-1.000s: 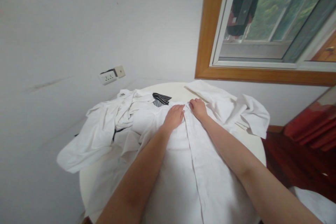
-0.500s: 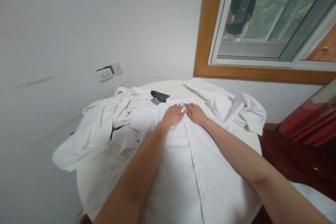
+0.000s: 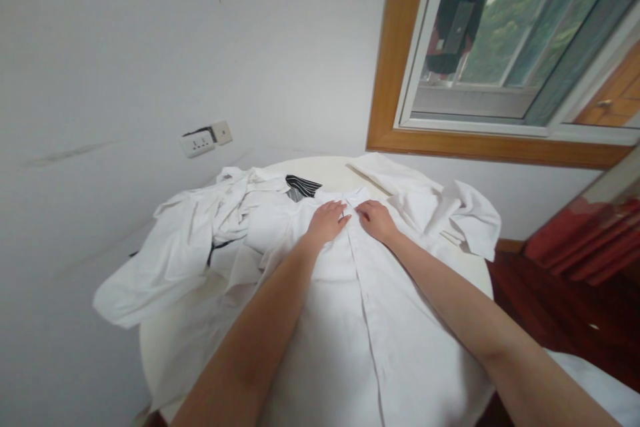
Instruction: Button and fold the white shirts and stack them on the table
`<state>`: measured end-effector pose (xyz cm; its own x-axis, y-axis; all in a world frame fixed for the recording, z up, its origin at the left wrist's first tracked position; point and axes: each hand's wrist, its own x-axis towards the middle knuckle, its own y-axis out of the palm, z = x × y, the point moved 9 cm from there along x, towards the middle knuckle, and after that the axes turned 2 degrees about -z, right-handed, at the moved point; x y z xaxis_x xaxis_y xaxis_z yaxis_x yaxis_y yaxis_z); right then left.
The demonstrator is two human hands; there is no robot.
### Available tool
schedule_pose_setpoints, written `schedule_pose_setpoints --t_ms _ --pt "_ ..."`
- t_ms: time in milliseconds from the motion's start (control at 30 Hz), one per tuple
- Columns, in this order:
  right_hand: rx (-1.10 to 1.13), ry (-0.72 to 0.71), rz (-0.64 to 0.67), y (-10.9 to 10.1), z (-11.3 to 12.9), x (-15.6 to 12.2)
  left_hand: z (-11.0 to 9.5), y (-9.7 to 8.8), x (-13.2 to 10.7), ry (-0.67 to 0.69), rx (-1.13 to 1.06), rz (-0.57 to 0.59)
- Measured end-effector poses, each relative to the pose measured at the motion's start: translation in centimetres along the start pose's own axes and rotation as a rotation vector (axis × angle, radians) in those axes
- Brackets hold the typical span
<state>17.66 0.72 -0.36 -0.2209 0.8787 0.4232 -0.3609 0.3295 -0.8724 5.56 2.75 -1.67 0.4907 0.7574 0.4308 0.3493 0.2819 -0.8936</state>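
A white shirt or coat (image 3: 330,327) lies front up over the round table, its button placket running from the collar towards me. My left hand (image 3: 326,221) rests on the cloth just left of the placket near the collar, fingers stretched out. Across the placket, my right hand (image 3: 376,219) has its fingers bent in, and they appear to pinch the garment's front edge. One white sleeve (image 3: 465,210) spreads to the right, crumpled at its end.
More crumpled white clothing (image 3: 175,233) is heaped on the left, against the wall. Black striped cloth (image 3: 303,185) shows behind the collar. The cream table (image 3: 320,165) stands by a wall socket (image 3: 197,143) and a wood-framed window (image 3: 480,141). A red curtain (image 3: 580,240) hangs on the right.
My right hand's fingers have curled in from lying stretched out by the placket. The left hand stays in almost the same place. The view has shifted slightly.
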Motion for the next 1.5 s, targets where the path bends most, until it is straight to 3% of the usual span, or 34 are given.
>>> schedule_pose_setpoints --t_ms 433,900,1167,1500 --pt "0.14 -0.101 -0.008 0.5 -0.9 -0.2 0.4 -1.7 0.3 0.02 -0.313 -0.082" --pt "0.309 -0.098 -0.058 0.8 -2.2 0.2 0.5 -0.8 0.3 0.05 -0.25 -0.052" --pt "0.29 -0.035 -0.042 0.3 -2.4 0.0 0.7 -0.7 0.3 0.037 -0.27 -0.047" --pt "0.303 -0.042 -0.03 0.4 -2.2 0.0 1.8 -0.2 0.3 -0.08 -0.155 -0.074"
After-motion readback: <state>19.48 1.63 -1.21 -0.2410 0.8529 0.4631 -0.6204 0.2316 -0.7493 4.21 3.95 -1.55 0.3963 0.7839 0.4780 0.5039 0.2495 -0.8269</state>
